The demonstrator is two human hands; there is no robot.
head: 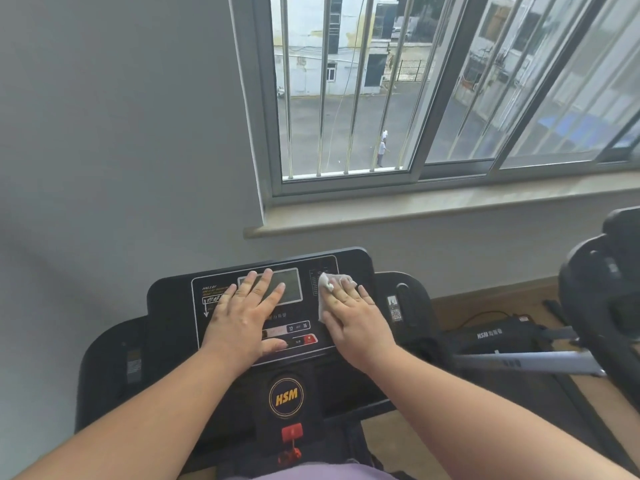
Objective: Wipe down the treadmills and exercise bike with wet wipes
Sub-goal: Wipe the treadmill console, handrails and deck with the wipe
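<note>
left hand flat on treadmill console | right hand presses white wipe on console

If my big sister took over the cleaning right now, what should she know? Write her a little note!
Left hand: flat, fingers straight, resting on the treadmill console over its screen.
Right hand: flat, pressing a white wet wipe on the right part of the console panel.
Another black machine stands to the right, by the window sill; a low HSM-marked unit lies on the floor between.
Done: the wipe is at work on this console; how much is already clean cannot be told.
Left: the rest of this treadmill, then the other machines.
</note>
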